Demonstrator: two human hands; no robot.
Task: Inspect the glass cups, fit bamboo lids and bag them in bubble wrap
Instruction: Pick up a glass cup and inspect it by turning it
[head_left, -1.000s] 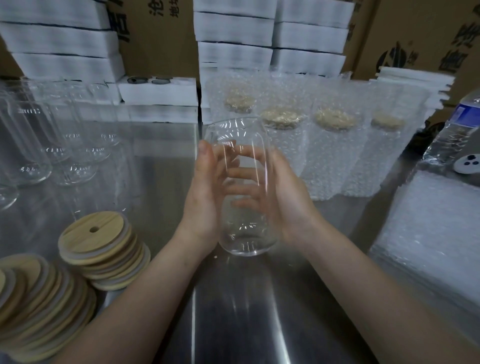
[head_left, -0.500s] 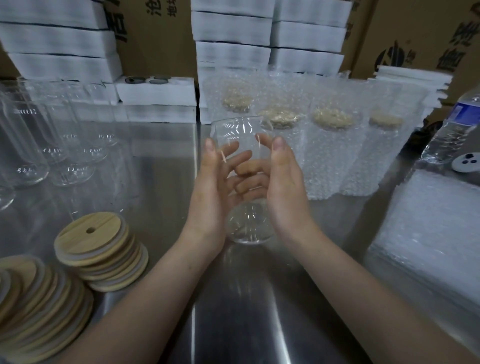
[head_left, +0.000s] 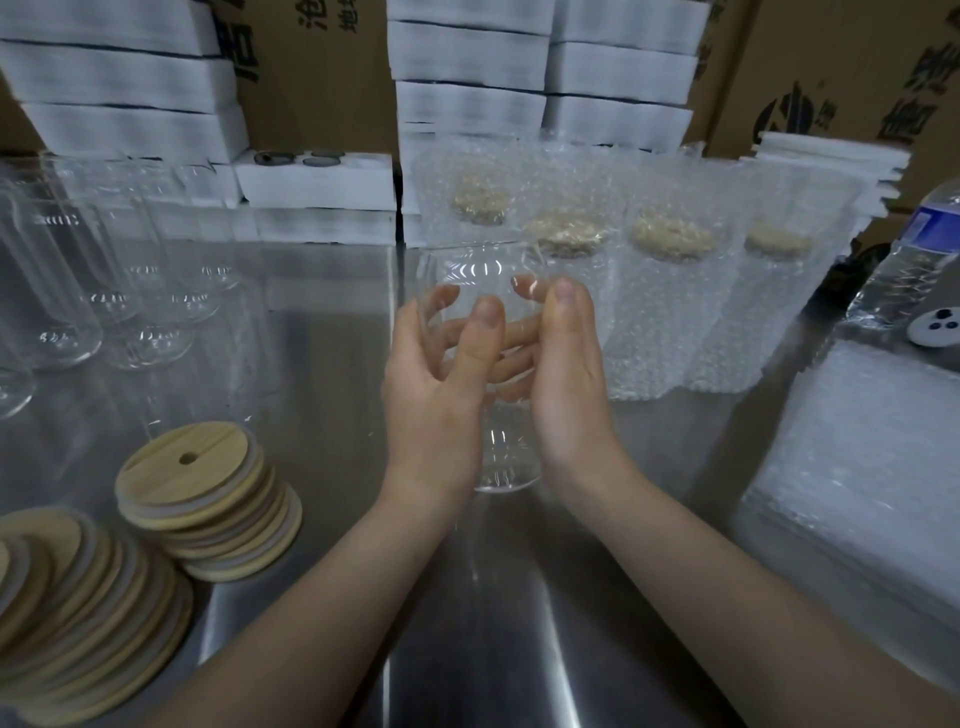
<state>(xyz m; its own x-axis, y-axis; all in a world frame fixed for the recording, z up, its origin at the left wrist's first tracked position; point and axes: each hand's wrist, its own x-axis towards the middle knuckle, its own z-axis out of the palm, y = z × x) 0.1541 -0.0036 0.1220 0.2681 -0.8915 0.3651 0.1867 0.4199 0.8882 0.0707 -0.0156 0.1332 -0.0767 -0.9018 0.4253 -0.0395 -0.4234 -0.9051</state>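
Observation:
I hold a clear glass cup upright above the steel table, between both hands. My left hand grips its left side, thumb in front and fingers curled behind. My right hand grips its right side, fingers wrapped behind the glass. Stacks of round bamboo lids with a straw hole lie at the lower left. A pile of flat bubble-wrap bags lies at the right.
Several empty glass cups stand at the left. Several bagged, lidded cups stand in a row behind my hands. White foam boxes and cardboard cartons line the back. A water bottle stands at the far right.
The cup has turned between my palms and both hands have shifted their hold. My left thumb now sits across the front of the glass.

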